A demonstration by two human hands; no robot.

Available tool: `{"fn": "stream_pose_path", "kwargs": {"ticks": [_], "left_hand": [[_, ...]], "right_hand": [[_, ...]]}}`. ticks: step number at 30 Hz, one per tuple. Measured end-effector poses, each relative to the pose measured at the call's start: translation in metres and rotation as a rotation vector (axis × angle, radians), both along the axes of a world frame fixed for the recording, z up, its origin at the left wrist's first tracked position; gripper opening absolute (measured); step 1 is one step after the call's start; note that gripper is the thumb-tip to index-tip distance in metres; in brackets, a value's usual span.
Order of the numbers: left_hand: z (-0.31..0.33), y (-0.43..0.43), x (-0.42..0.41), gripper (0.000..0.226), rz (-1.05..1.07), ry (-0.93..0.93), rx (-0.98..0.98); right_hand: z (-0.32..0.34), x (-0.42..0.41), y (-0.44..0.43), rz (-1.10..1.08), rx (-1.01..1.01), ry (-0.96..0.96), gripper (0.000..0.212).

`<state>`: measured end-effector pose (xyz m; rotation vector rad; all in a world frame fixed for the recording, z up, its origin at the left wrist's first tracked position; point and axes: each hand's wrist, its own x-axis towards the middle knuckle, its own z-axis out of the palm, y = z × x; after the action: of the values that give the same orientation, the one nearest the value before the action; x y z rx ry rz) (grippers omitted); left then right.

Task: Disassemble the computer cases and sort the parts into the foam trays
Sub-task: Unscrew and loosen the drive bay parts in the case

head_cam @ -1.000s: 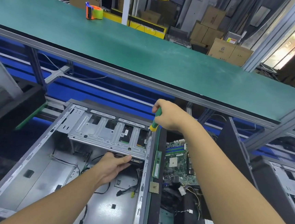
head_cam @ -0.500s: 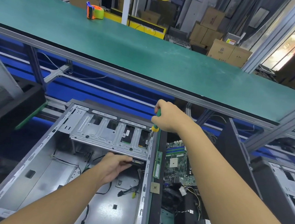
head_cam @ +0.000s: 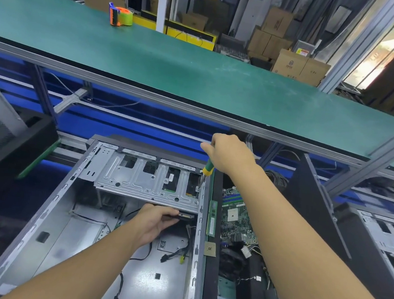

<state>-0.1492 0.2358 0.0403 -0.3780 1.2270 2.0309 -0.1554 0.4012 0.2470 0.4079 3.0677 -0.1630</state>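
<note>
The right hand (head_cam: 229, 152) grips a green-and-yellow screwdriver (head_cam: 207, 169), tip on a screw (head_cam: 197, 189) at the right end of the metal drive cage (head_cam: 145, 180) in the open computer case (head_cam: 50, 210). The left hand (head_cam: 154, 222) holds a black component (head_cam: 185, 216) just beneath the cage. A tape dispenser (head_cam: 122, 15) stands on the green worktop (head_cam: 197, 78).

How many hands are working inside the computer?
2. The left hand pinches a black connector under the drive cage; the right hand grips a green-and-yellow screwdriver at the cage's right end. None looks hidden.
</note>
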Motion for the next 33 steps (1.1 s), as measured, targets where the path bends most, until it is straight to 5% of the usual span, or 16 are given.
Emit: {"fn": "stream_pose_path", "kwargs": {"ticks": [2,5,8,10,14,17,25,33], "left_hand": [[0.0,0.0,0.0,0.013,-0.003,0.0,-0.003],[0.0,-0.001,0.0,0.016,-0.014,0.004,0.005],[-0.002,-0.002,0.0,0.022,-0.022,0.005,0.007],[-0.002,-0.002,0.001,0.025,-0.024,0.004,0.019],[-0.001,-0.005,0.001,0.039,-0.046,0.006,0.024],[0.004,-0.011,0.0,0.051,-0.149,-0.003,-0.028],[0.008,-0.021,0.002,0.071,-0.216,-0.002,-0.03],[0.006,0.004,0.007,0.042,0.03,-0.122,0.173]], "right_hand": [[0.001,0.0,0.0,0.021,-0.13,-0.011,0.014],[0.009,0.001,0.002,0.071,-0.274,-0.124,0.019],[0.007,0.002,0.0,0.052,-0.17,-0.112,0.017],[0.003,0.001,-0.001,0.013,-0.046,-0.07,0.033],[0.003,-0.001,0.001,0.064,-0.146,-0.041,0.011],[0.008,-0.002,0.002,0.096,-0.251,-0.128,0.027],[-0.003,-0.005,-0.003,0.043,-0.108,0.033,0.015],[-0.001,-0.003,-0.005,0.031,-0.255,-0.004,0.014]]}}
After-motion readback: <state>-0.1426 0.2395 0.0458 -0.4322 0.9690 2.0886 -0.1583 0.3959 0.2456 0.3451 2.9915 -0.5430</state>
